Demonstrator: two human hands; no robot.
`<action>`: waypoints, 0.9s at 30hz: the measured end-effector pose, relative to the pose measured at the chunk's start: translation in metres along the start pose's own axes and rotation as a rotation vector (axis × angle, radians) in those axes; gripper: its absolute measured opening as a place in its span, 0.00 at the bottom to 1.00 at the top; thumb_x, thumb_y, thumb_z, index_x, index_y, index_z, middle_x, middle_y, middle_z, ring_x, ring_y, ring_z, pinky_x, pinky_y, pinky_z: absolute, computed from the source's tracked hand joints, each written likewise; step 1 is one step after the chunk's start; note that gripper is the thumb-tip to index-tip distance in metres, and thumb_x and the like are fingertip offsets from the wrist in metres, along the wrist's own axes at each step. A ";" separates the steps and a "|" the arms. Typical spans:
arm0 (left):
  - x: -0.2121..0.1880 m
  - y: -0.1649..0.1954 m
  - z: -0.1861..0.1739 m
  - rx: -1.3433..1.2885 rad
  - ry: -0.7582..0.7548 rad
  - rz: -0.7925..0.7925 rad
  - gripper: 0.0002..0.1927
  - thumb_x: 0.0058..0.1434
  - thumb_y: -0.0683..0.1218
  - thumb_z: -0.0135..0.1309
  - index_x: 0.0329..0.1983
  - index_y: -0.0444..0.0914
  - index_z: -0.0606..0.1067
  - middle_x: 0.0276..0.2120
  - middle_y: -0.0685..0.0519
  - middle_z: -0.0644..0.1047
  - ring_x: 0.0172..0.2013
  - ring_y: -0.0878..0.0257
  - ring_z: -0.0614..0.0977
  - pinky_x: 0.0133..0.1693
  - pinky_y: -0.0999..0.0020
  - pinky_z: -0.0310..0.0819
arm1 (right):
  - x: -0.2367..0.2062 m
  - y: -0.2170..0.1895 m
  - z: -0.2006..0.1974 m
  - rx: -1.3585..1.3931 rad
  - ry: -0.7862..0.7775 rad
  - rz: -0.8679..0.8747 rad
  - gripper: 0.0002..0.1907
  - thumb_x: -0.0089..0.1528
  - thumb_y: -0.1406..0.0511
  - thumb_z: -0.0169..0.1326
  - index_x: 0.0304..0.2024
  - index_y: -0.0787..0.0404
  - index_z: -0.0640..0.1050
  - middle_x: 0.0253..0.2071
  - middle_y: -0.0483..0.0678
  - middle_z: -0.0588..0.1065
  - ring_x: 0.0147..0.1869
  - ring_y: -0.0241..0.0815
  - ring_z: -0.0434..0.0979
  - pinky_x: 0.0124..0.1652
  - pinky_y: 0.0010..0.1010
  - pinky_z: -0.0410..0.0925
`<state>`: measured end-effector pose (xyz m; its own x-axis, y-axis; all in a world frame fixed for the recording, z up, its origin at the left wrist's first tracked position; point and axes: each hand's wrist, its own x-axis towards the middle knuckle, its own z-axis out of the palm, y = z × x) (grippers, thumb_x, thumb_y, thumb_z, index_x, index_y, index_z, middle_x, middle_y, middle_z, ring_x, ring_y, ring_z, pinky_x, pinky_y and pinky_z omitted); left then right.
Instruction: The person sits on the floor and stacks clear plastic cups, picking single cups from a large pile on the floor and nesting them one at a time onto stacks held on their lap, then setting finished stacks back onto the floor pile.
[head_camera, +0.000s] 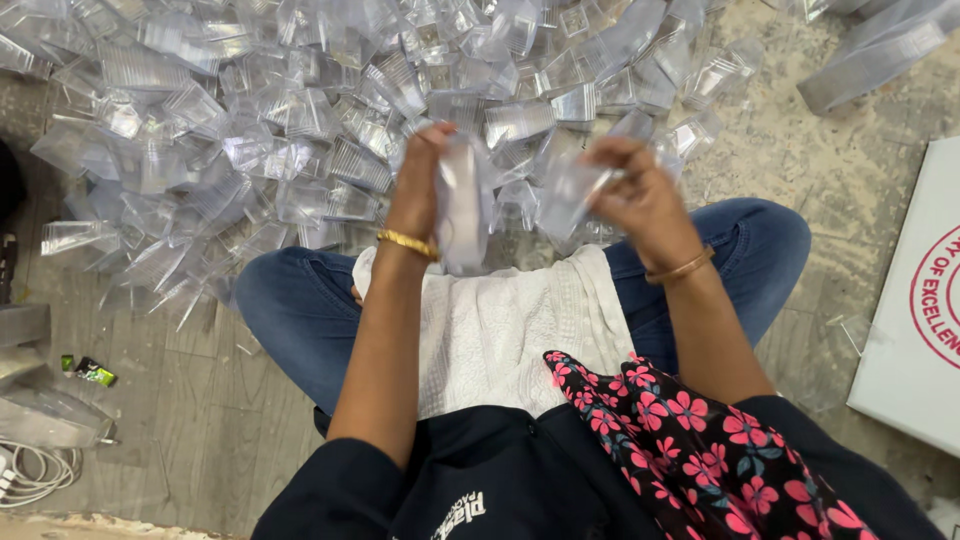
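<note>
The person sat cross-legged on the floor (200, 420), both hands raised in front of the lap. The left hand (420, 185) was closed around a clear plastic piece (463, 205), a long, see-through container held upright, its lower end hanging just above the white cloth (500, 330) on the lap. The right hand (635, 195) gripped a second clear plastic container (572, 195), fingers curled over it, tilted toward the first; the two pieces were near each other, though motion blur hid whether they touched. A gold bangle (407, 243) sat on the left wrist. Just beyond both hands spread a large heap of clear plastic containers (300, 120) across the floor. Well off to the right hand's outer side lay a white board (905, 350) with a red round mark.
</note>
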<state>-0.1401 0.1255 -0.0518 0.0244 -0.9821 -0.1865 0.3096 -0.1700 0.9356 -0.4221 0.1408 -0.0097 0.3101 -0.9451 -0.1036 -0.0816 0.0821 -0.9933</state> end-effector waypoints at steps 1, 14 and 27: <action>0.003 0.002 -0.001 0.052 0.074 0.066 0.23 0.72 0.60 0.43 0.58 0.39 0.71 0.62 0.49 0.71 0.64 0.56 0.68 0.65 0.56 0.57 | -0.001 -0.002 0.005 -0.154 -0.129 0.016 0.38 0.59 0.70 0.63 0.70 0.55 0.63 0.62 0.49 0.73 0.49 0.38 0.73 0.48 0.32 0.75; -0.016 0.028 0.035 0.214 -0.215 0.103 0.32 0.74 0.63 0.39 0.75 0.44 0.61 0.67 0.45 0.69 0.69 0.53 0.68 0.68 0.56 0.58 | 0.001 -0.030 0.054 0.058 -0.179 0.038 0.58 0.56 0.76 0.64 0.78 0.40 0.47 0.63 0.53 0.62 0.54 0.37 0.73 0.51 0.31 0.76; -0.015 -0.013 0.034 -0.359 -0.081 0.026 0.34 0.75 0.62 0.42 0.78 0.41 0.57 0.70 0.40 0.64 0.63 0.47 0.73 0.61 0.51 0.72 | -0.008 -0.044 0.038 -0.044 -0.101 -0.147 0.39 0.65 0.75 0.54 0.77 0.54 0.57 0.63 0.53 0.71 0.60 0.43 0.78 0.55 0.32 0.77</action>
<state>-0.1771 0.1397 -0.0513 -0.0343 -0.9914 -0.1266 0.6243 -0.1202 0.7718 -0.3848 0.1564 0.0324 0.4151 -0.9091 0.0360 -0.0691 -0.0710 -0.9951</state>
